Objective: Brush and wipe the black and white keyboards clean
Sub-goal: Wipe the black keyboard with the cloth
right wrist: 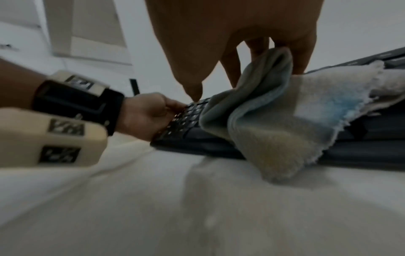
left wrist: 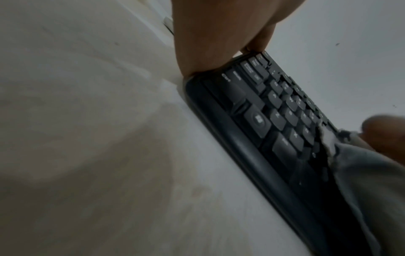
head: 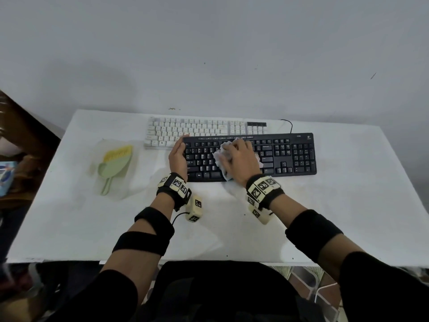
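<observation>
The black keyboard (head: 290, 156) lies across the middle of the white table (head: 92, 228), with the white keyboard (head: 197, 130) just behind it and partly under its back edge. My left hand (head: 179, 151) grips the black keyboard's left end (left wrist: 263, 121), fingers curled over the edge. My right hand (head: 236, 156) holds a bunched white cloth (head: 219, 156) down on the middle keys. In the right wrist view the cloth (right wrist: 285, 121), with a blue patch, folds up between my fingers (right wrist: 232, 69) and hangs over the keyboard's front edge (right wrist: 188, 138). My left hand (right wrist: 146, 114) shows there too.
A yellow-bristled brush in a green dustpan (head: 116, 163) lies on clear plastic at the table's left. The black keyboard's cable (head: 289, 125) loops behind it toward the wall. Brown furniture (head: 21, 126) stands off the table's left side.
</observation>
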The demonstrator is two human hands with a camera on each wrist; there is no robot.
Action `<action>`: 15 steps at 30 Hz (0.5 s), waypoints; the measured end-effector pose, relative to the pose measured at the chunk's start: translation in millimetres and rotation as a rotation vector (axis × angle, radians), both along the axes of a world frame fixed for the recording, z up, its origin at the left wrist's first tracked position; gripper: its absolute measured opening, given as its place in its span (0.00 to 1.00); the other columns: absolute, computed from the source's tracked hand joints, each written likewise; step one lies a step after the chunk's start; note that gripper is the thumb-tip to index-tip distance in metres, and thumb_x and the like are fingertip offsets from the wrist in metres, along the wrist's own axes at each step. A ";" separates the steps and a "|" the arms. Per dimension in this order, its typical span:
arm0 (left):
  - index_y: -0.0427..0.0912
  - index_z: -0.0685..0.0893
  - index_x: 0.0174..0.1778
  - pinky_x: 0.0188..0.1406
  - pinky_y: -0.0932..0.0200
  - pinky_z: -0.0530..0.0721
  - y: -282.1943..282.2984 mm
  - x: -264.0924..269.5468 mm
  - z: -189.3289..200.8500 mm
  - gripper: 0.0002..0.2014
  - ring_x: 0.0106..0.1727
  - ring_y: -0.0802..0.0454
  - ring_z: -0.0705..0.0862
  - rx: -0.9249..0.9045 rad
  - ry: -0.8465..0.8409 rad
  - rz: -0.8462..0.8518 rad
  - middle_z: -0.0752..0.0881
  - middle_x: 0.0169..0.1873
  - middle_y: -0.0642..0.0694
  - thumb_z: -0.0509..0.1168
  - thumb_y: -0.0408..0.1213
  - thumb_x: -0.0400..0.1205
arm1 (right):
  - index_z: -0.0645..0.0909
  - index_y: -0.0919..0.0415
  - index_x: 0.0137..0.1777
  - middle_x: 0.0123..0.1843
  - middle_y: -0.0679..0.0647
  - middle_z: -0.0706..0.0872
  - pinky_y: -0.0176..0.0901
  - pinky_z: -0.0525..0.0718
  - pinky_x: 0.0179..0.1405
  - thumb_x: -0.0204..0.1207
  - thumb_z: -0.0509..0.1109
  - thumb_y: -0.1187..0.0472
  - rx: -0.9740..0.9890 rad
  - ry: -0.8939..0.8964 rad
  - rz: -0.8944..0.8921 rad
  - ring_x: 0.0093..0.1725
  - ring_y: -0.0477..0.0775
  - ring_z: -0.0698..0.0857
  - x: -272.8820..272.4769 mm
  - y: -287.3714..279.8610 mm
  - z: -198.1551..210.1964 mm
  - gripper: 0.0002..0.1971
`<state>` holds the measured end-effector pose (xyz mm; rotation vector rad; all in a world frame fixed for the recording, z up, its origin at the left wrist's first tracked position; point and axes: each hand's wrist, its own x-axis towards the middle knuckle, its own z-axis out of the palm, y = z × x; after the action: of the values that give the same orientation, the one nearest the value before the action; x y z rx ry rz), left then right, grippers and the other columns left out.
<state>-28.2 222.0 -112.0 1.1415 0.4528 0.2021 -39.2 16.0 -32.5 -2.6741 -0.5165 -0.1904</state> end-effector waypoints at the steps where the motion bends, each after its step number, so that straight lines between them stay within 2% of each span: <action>1: 0.52 0.92 0.63 0.82 0.36 0.73 0.4 0.0 0.0 0.19 0.77 0.44 0.81 0.019 0.009 0.000 0.87 0.71 0.45 0.64 0.44 0.79 | 0.82 0.57 0.68 0.62 0.59 0.80 0.51 0.82 0.55 0.81 0.68 0.40 -0.061 0.009 0.009 0.61 0.61 0.75 -5.1 2.8 -0.2 0.25; 2: 0.51 0.92 0.65 0.83 0.38 0.73 0.2 0.2 0.2 0.21 0.78 0.46 0.80 0.030 0.013 0.006 0.87 0.71 0.47 0.65 0.46 0.78 | 0.80 0.57 0.70 0.65 0.59 0.79 0.51 0.83 0.55 0.78 0.70 0.39 -0.102 0.011 0.022 0.63 0.62 0.74 -9.9 2.4 -3.3 0.28; 4: 0.49 0.91 0.68 0.84 0.41 0.72 0.0 0.3 1.1 0.22 0.79 0.49 0.79 0.040 0.022 0.027 0.87 0.72 0.48 0.65 0.46 0.78 | 0.80 0.58 0.70 0.67 0.61 0.79 0.56 0.86 0.58 0.77 0.76 0.49 -0.097 -0.021 0.062 0.66 0.65 0.75 -15.5 -1.6 -9.4 0.24; 6: 0.49 0.90 0.68 0.84 0.42 0.72 -0.7 0.0 0.9 0.22 0.78 0.50 0.79 0.038 0.027 0.030 0.87 0.72 0.50 0.63 0.44 0.79 | 0.85 0.59 0.65 0.62 0.61 0.83 0.59 0.87 0.55 0.78 0.76 0.61 0.001 -0.075 0.100 0.61 0.65 0.79 -11.4 -8.5 -13.6 0.16; 7: 0.50 0.90 0.68 0.84 0.42 0.72 -0.6 -0.7 1.5 0.22 0.78 0.51 0.79 0.034 0.029 0.026 0.87 0.72 0.50 0.63 0.44 0.79 | 0.87 0.59 0.62 0.58 0.60 0.84 0.57 0.87 0.52 0.79 0.75 0.63 0.054 -0.089 0.105 0.57 0.63 0.80 -6.7 -10.8 -12.9 0.13; 11: 0.50 0.90 0.68 0.84 0.42 0.71 -0.1 -1.1 3.0 0.23 0.79 0.50 0.79 0.042 0.039 0.022 0.86 0.72 0.50 0.65 0.47 0.77 | 0.88 0.60 0.61 0.53 0.60 0.86 0.47 0.81 0.53 0.81 0.74 0.61 0.143 -0.084 0.031 0.53 0.59 0.81 17.6 -4.3 5.0 0.11; 15: 0.47 0.90 0.69 0.83 0.43 0.73 -1.6 -3.5 8.6 0.22 0.77 0.50 0.80 0.030 0.058 0.032 0.87 0.70 0.50 0.64 0.43 0.80 | 0.88 0.62 0.60 0.54 0.59 0.86 0.51 0.83 0.58 0.81 0.74 0.64 0.098 -0.039 0.038 0.56 0.59 0.81 22.5 10.4 9.0 0.09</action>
<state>-31.7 220.4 -103.4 1.1718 0.5209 0.2047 -16.7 26.4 -23.5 -2.5680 -0.5554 -0.2500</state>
